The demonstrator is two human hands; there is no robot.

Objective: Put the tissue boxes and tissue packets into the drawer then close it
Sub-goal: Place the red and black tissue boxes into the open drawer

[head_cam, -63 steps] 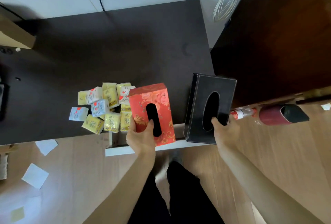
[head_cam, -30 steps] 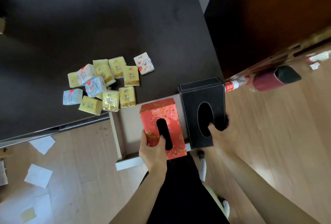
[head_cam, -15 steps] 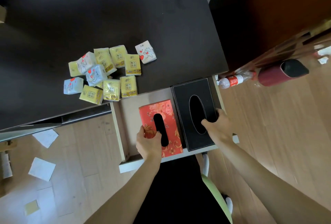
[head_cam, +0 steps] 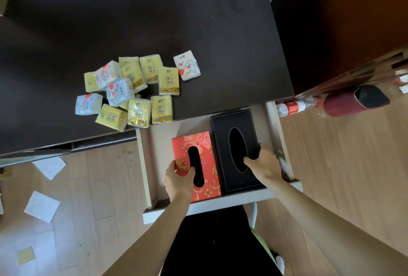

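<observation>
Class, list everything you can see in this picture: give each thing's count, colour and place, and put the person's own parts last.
Red box: one, in drawer, left.
Black box: one, in drawer, right.
Drawer: one, pale, open.
Packets: about thirteen, yellow, white, blue, on desk.
Desk: one, dark.
Bottle: one, clear, red label, floor right.
Papers: several, white, floor left.
Left hand: on red box.
Right hand: on black box.
</observation>
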